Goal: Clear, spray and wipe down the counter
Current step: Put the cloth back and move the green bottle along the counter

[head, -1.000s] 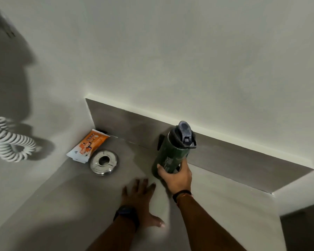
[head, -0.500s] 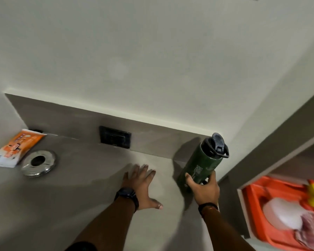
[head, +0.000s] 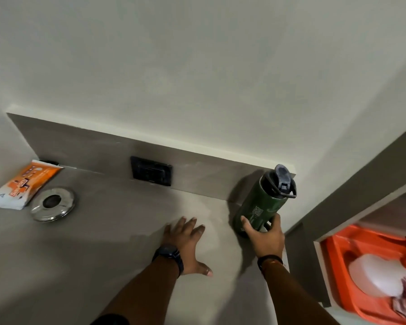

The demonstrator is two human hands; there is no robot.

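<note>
1. The green bottle point(head: 260, 207) is now sitting lower than half a second ago, at the counter's point(head: 103, 242) far right corner against the backsplash; it is probably resting on the surface, though the right hand point(head: 265, 238) is hiding its base.
2. The right hand is wrapping its fingers around the bottle's lower body.
3. The left hand point(head: 185, 242) is lying flat and spread on the counter, just left of that grip, holding nothing.
4. Far left of the grip, an orange packet point(head: 26, 181) and a metal ring point(head: 53, 204) are sitting.

Grey counter point(head: 108, 242) bears packet point(head: 25, 181), steel ring point(head: 53, 204), bottle point(head: 260, 205).
</note>
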